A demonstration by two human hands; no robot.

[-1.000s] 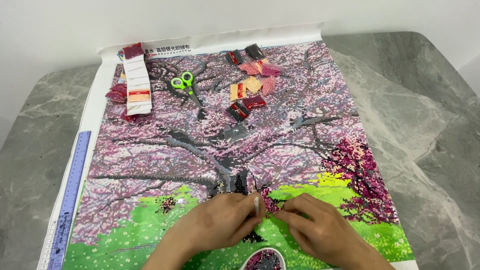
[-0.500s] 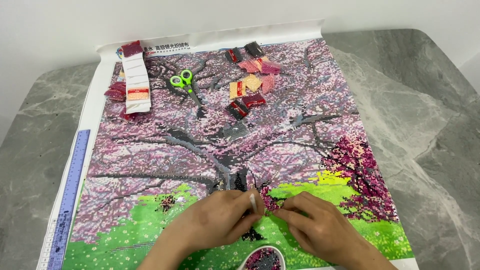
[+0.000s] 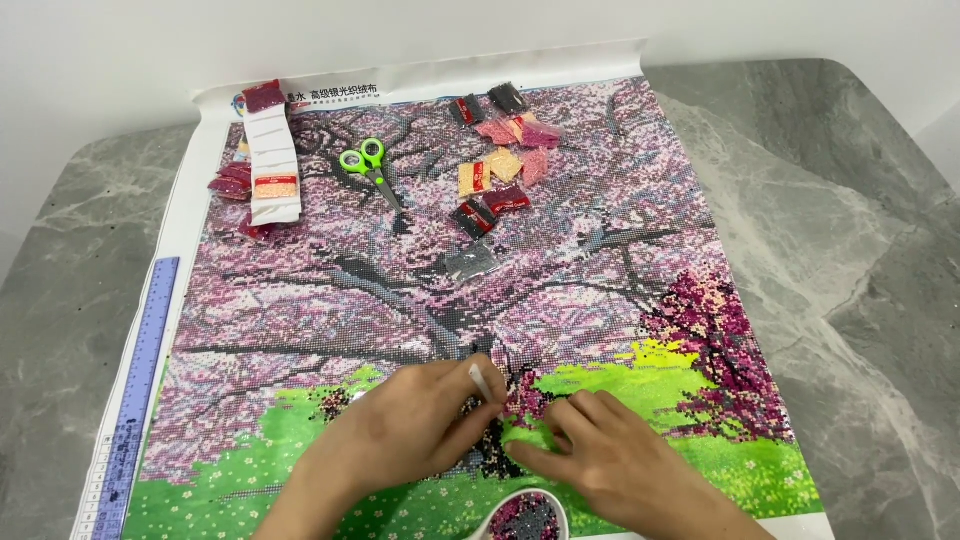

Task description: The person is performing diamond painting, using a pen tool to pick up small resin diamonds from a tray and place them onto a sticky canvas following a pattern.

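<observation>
Both hands meet low on the diamond-painting canvas (image 3: 450,300).
Since a moment ago the left hand (image 3: 415,425) has lifted its fingertips slightly, now pinching a thin white strip (image 3: 487,381); the right hand (image 3: 605,455) stays pressed flat, fingers together, just beside it. The canvas, pink blossom above green grass, lies flat on the desk (image 3: 850,200); a white bead tray (image 3: 525,515) sits just below the hands.

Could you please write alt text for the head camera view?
Two hands, left hand and right hand, work close together on a pink-tree diamond painting canvas. Green scissors and bead packets lie at its far end.
</observation>
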